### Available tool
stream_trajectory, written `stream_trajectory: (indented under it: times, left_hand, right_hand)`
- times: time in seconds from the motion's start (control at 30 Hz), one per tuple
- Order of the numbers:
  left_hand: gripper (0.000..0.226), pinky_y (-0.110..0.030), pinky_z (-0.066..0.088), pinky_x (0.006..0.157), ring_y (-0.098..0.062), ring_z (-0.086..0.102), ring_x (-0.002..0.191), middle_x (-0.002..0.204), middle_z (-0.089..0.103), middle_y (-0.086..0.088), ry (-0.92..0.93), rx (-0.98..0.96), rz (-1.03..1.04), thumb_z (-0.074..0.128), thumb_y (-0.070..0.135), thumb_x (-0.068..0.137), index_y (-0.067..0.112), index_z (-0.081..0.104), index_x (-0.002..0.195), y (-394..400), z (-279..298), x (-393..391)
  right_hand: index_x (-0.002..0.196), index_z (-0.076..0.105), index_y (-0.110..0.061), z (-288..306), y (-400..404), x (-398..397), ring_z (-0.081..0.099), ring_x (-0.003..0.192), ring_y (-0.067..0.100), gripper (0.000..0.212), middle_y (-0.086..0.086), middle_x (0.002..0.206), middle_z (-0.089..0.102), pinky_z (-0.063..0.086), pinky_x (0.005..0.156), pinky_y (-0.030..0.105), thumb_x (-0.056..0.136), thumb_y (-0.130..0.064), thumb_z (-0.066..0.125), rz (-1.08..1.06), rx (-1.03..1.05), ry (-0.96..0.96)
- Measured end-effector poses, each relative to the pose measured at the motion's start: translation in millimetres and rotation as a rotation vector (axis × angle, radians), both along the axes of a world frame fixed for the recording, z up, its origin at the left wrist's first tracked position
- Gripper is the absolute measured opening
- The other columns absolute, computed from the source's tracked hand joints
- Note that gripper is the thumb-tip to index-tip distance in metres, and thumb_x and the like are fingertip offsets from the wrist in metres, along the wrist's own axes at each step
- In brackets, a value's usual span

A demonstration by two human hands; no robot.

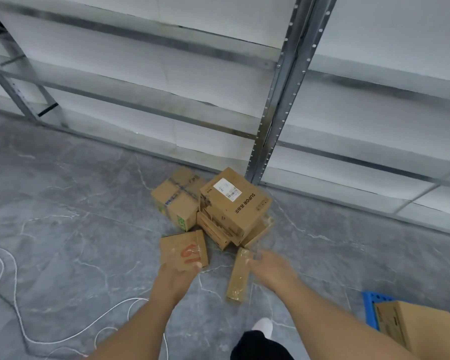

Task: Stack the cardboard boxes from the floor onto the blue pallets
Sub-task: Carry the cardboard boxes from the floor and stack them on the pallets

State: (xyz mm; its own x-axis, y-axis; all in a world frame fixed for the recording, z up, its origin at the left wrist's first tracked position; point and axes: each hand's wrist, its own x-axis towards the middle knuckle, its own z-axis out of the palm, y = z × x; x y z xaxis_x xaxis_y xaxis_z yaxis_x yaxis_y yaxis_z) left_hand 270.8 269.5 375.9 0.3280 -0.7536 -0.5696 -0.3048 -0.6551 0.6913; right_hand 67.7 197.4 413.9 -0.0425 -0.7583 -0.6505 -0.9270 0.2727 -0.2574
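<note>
A: The left hand (176, 278) reaches down to the flat box with the red print (183, 251), fingers spread open on its near edge, not closed around it.

B: And the right hand (269, 268)?

A: It lies over the top end of the narrow taped box (238, 278) on the grey floor (76, 203). Motion blur hides the fingers, so I cannot tell whether it grips.

B: Where are the other boxes?

A: Just beyond, piled at the foot of the metal shelving (278, 105): a SUPOR box (235, 201) sits tilted on flatter cartons, touching a strapped box (178, 197) on its left.

B: The pallet?

A: A blue pallet (370, 311) shows at lower right, bearing a large carton (421, 326). A white cord (16, 302) loops at left.
</note>
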Motion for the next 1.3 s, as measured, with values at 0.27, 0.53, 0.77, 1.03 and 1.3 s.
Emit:
stream_trajectory:
  times: [0.27, 0.53, 0.77, 1.03, 1.3]
  left_hand:
    - [0.087, -0.034, 0.034, 0.097, -0.028, 0.043, 0.126, 0.139, 0.045, -0.006, 0.051, 0.102, 0.038, 0.066, 0.04, 0.082, 0.02, 0.014, 0.149, -86.1, -6.1, -28.2]
    - [0.045, -0.025, 0.032, 0.07, -0.002, 0.04, 0.068, 0.071, 0.039, 0.018, 0.007, 0.144, 0.022, 0.068, 0.032, 0.083, 0.038, 0.027, 0.065, -193.2, -25.8, -65.3]
    - [0.027, -0.039, 0.047, 0.089, -0.02, 0.06, 0.099, 0.1, 0.066, 0.001, 0.008, 0.183, -0.114, 0.07, 0.034, 0.08, 0.023, 0.063, 0.104, -251.5, -60.5, -50.8]
    - [0.086, -0.04, 0.037, 0.095, -0.027, 0.044, 0.123, 0.147, 0.036, -0.008, -0.182, 0.274, -0.245, 0.068, 0.042, 0.078, 0.023, 0.019, 0.146, -352.2, -139.0, -4.5]
    - [0.107, -0.047, 0.021, 0.111, -0.029, 0.018, 0.142, 0.156, 0.015, -0.007, -0.298, 0.263, -0.339, 0.071, 0.047, 0.074, 0.019, 0.001, 0.149, -448.7, -250.2, 39.7]
  right_hand:
    - [0.123, 0.053, -0.016, -22.8, -84.3, -25.3, 0.058, 0.098, 0.02, 0.048, 0.004, 0.112, 0.06, 0.049, 0.079, 0.03, 0.085, -0.044, 0.048, -0.094, 0.057, -0.03]
    - [0.129, 0.05, -0.016, -62.7, -180.7, -59.2, 0.054, 0.114, 0.025, 0.053, 0.007, 0.128, 0.055, 0.046, 0.087, 0.033, 0.086, -0.048, 0.049, -0.168, 0.152, -0.077]
    - [0.119, 0.055, -0.015, -98.2, -221.6, -61.1, 0.057, 0.107, 0.026, 0.049, 0.008, 0.119, 0.06, 0.044, 0.08, 0.03, 0.083, -0.048, 0.049, -0.265, 0.209, -0.118]
    - [0.096, 0.055, -0.024, -170.2, -265.4, -44.5, 0.053, 0.087, 0.018, 0.023, -0.004, 0.091, 0.053, 0.042, 0.072, 0.029, 0.085, -0.043, 0.052, -0.502, 0.237, -0.181]
    - [0.129, 0.049, -0.008, -278.9, -305.1, -14.8, 0.055, 0.114, 0.027, 0.057, 0.011, 0.126, 0.057, 0.045, 0.081, 0.031, 0.087, -0.045, 0.058, -0.704, 0.247, -0.23]
